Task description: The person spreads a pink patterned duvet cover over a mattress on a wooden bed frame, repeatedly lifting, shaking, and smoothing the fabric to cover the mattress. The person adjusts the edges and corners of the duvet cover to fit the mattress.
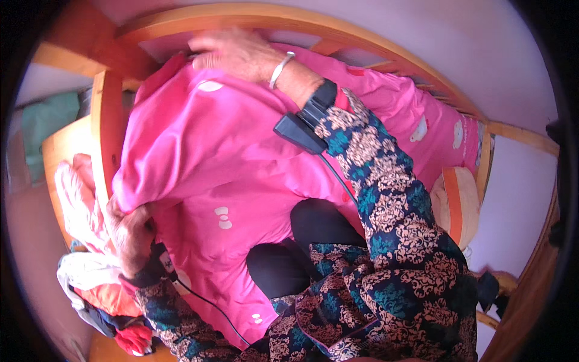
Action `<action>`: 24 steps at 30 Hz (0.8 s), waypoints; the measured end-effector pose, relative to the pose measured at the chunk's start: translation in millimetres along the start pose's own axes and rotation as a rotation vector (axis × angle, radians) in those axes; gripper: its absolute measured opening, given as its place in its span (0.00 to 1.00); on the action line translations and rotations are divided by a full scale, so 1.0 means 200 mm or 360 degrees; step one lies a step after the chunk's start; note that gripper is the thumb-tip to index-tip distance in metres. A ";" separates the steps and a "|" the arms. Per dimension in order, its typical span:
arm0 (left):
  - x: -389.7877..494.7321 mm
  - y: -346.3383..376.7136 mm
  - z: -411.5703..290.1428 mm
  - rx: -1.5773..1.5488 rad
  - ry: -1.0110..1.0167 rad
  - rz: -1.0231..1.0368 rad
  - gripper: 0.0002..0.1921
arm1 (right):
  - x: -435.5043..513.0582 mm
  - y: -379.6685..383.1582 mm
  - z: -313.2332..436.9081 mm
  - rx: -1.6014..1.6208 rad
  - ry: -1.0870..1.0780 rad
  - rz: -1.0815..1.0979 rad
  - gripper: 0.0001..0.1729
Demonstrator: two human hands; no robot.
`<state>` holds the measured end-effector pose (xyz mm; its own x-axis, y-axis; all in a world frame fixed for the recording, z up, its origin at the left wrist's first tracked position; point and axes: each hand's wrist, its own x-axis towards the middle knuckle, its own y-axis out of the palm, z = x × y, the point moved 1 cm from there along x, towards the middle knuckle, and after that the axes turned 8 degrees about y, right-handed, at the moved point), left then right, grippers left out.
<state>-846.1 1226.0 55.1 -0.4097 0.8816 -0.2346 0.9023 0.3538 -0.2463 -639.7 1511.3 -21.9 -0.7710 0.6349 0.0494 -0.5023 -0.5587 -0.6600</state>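
A pink printed bed sheet or quilt cover [253, 172], with white bow shapes on it, spreads over the bed in loose folds. My left hand [131, 235] is at the near left, its fingers bent around the hanging edge of the pink fabric beside the bedpost. At the far left corner of the bed, my right hand [237, 54] lies over the raised fabric with thumb and fingers apart. It is blurred, and its fingertips are hard to make out. My knees [276, 269] in dark trousers press on the pink fabric.
A curved wooden bed rail [289, 13] runs along the far side. The wooden bedpost [102, 135] stands at left. Folded clothes [99, 280] are piled beyond the left edge. A striped pillow or cushion [457, 203] lies at right. A cable [337, 174] trails from my right wrist device.
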 end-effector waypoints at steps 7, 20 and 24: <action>0.17 0.02 -0.10 0.1479 0.1196 -0.0368 0.20 | -0.09 -0.05 -0.03 0.0882 0.0268 0.0143 0.31; 0.69 0.64 0.41 0.1985 0.1461 -0.0164 0.36 | -0.59 0.34 -0.34 -0.0814 0.0148 -0.0371 0.37; 0.63 0.42 0.63 0.2429 0.0984 -0.0442 0.42 | -0.74 0.39 -0.49 -0.0895 0.0120 -0.0481 0.40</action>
<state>-838.7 1326.3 -114.0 -0.0775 0.9623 0.2609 -0.2862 0.2292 -0.9304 -527.1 1426.3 -153.3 -0.5874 0.7679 0.2556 -0.3957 0.0030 -0.9184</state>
